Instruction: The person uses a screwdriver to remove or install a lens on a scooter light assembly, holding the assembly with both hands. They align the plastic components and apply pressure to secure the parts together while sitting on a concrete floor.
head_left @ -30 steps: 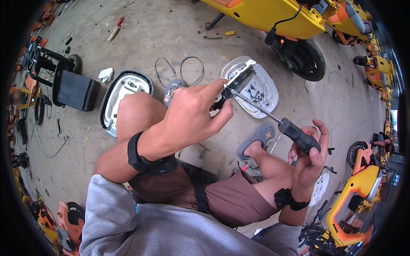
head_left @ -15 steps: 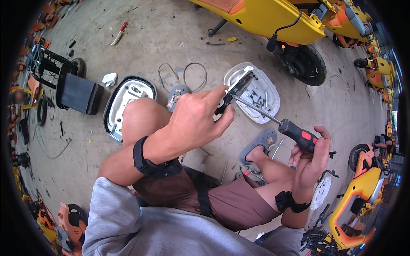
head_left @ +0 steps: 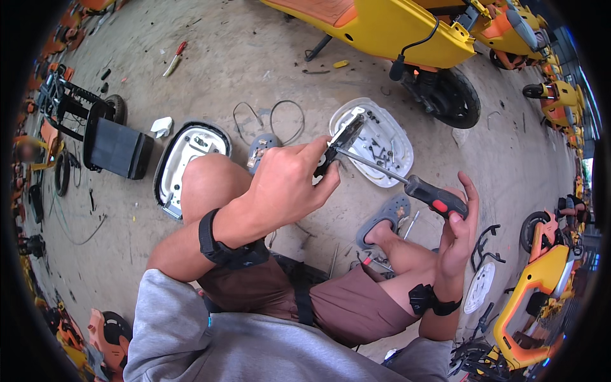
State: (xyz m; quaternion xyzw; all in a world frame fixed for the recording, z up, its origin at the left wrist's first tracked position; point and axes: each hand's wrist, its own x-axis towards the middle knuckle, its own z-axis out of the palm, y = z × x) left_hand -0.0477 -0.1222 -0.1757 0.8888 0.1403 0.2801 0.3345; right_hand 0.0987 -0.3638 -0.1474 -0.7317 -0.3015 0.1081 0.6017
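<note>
My left hand pinches a small black part with a metal bracket between thumb and fingers and holds it up in front of me. In my right hand is a screwdriver with a black and red handle, its grip resting between the thumb and the fingers, the index finger lifted off. The screwdriver's shaft slants up to the left, and its tip meets the black part. What the tip sits in is too small to make out. Behind the part lies a white shell tray holding several screws and small fittings.
A second white shell with a black rim lies by my left knee. A red-handled screwdriver and a cable loop are on the concrete floor. Yellow scooters stand ahead and right; a black box sits left.
The screwdriver's handle has turned and shifted a little up and left, and my right fingers have changed their grip. My left hand and the black part have moved slightly left.
</note>
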